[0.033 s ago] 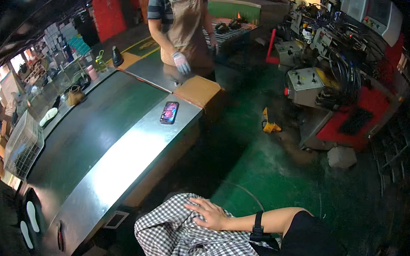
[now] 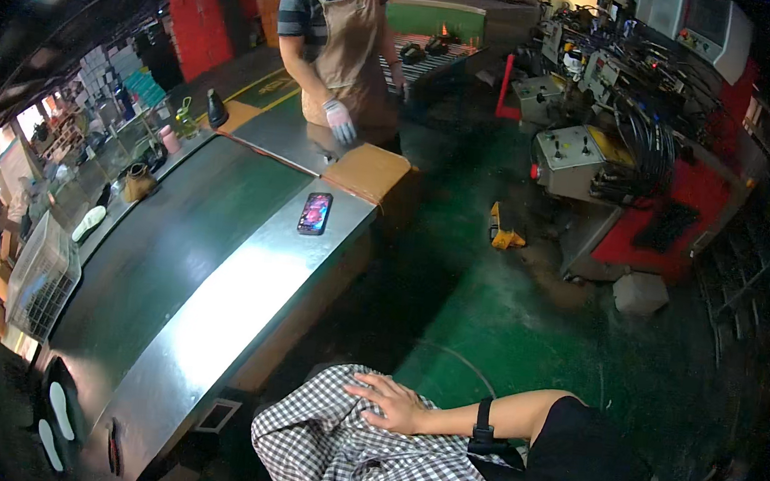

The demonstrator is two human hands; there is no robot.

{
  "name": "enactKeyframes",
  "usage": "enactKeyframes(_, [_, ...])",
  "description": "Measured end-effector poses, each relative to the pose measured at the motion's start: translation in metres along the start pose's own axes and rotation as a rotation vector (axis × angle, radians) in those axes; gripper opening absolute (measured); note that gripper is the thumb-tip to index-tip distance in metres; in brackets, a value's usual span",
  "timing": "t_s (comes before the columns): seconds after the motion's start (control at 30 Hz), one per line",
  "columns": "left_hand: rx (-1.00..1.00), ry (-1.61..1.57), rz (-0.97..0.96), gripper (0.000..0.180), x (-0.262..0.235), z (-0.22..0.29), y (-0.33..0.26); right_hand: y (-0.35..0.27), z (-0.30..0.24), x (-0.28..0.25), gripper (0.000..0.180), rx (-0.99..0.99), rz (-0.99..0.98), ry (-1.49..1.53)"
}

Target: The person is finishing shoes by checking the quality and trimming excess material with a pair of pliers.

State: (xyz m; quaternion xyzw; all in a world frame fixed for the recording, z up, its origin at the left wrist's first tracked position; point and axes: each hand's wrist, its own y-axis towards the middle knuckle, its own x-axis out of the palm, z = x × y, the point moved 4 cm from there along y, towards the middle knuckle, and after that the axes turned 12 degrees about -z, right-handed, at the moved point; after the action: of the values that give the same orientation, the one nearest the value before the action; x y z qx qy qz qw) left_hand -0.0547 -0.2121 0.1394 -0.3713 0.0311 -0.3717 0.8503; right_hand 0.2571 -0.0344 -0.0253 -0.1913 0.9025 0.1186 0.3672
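The right hand (image 2: 392, 404) lies flat, fingers spread and together with nothing clamped, palm down on a black-and-white checked cloth (image 2: 337, 449) at the lower edge of the view; a black wrist strap (image 2: 481, 426) circles that forearm. The left hand is not visible, so its state cannot be told. The cloth lies just beside the near corner of a long steel workbench (image 2: 202, 316). A smartphone (image 2: 314, 212) rests face up near the bench's far right edge. A co-worker's gloved hand (image 2: 341, 121) hangs above the far end, next to what appears to be a cardboard sheet (image 2: 369, 169). A wire basket (image 2: 43, 277) stands at the left edge.
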Motion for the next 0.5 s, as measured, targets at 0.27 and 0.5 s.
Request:
enactKeyframes(0.27, [0.08, 0.137, 0.097, 0.018, -0.015, -0.028, 0.027, -0.001, 0.013, 0.01, 0.062, 0.036, -0.03, 0.011])
enactKeyframes(0.5, [0.158, 0.229, 0.211, 0.02, -0.022, -0.052, 0.043, -0.004, 0.016, 0.005, 0.062, 0.04, -0.028, -0.008])
